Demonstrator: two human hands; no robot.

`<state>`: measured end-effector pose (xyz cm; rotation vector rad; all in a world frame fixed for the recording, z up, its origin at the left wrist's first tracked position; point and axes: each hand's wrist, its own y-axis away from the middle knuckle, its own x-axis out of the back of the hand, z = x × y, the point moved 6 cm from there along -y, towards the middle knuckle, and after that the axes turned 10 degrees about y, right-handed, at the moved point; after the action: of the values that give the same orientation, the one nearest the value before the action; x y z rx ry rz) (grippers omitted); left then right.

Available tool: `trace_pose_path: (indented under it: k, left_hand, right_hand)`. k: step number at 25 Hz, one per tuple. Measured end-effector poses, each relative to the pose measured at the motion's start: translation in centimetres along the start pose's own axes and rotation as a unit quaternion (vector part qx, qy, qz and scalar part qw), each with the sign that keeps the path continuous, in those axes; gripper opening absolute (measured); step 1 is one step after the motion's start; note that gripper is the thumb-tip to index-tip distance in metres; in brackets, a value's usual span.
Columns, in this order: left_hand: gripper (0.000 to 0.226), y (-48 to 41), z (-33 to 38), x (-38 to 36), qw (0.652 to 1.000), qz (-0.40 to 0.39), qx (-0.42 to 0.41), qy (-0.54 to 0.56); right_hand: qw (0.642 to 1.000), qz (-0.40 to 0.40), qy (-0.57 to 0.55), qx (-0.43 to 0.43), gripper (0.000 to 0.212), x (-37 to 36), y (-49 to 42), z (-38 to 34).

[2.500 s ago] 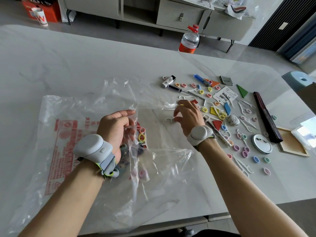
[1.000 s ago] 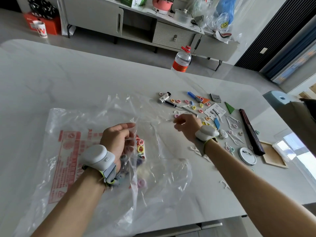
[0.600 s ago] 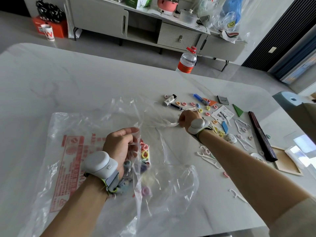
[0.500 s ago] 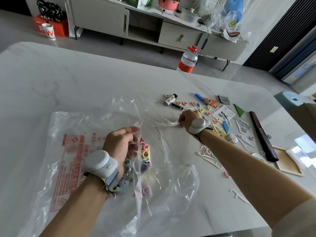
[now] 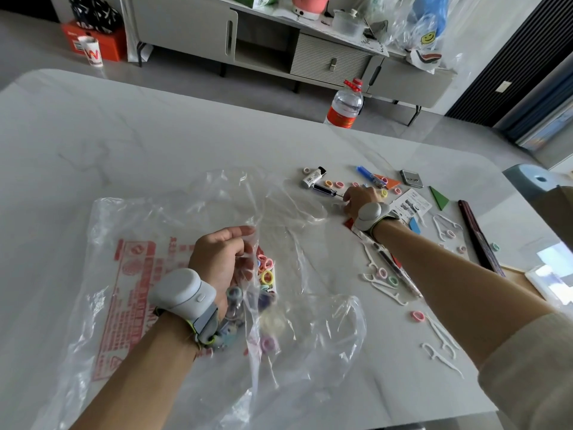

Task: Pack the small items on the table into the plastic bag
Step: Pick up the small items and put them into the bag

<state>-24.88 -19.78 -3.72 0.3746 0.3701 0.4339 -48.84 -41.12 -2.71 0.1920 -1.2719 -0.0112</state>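
1. Nearest the camera, a clear plastic bag point(image 5: 133, 290) printed in red lies crumpled on the pale marble-look table point(image 5: 124, 135), its mouth facing right.
2. The left hand point(image 5: 221, 259), with a grey band point(image 5: 183, 293) strapped to the wrist, grips a fold of the bag's film at the mouth, fingers curled round it and holding the upper layer up.
3. Inside the bag, just beside that hand, sits a cluster of coloured rings point(image 5: 266, 274); other small pieces near the wrist are too blurred to name.
4. Outside the bag, white floss picks point(image 5: 440, 352) and a pink ring point(image 5: 417, 315) lie scattered beside the right forearm.
5. Farther out, the right hand point(image 5: 359, 198) is down among the loose items by the tip of a small black-handled screwdriver point(image 5: 324, 189). Its fingers are hidden behind the knuckles, so a grip cannot be told.
6. Past it lie a white lighter point(image 5: 313, 177), a blue tool point(image 5: 367, 175), an orange triangle point(image 5: 389, 182) and a green triangle point(image 5: 440, 198), with a long dark bar point(image 5: 477, 237) at the right.
7. Beyond the table's far edge stand a red-labelled water bottle point(image 5: 345, 105) and a grey sideboard point(image 5: 310, 51).
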Motion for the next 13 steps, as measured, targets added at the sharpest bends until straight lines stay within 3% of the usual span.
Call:
trace_pose_path:
  k: [7,13]
  left_hand:
    - [0.040,0.2,-0.1,-0.4,0.999,0.004,0.003,0.033]
    - [0.039,0.6,0.4,-0.6,0.999,0.003,0.009,0.052]
  right_hand:
    - [0.996,-0.004,0.030,0.081,0.022,-0.3,-0.1,-2.1]
    - [0.983,0.094,-0.146,0.059,0.014,2.5,2.4,-0.5]
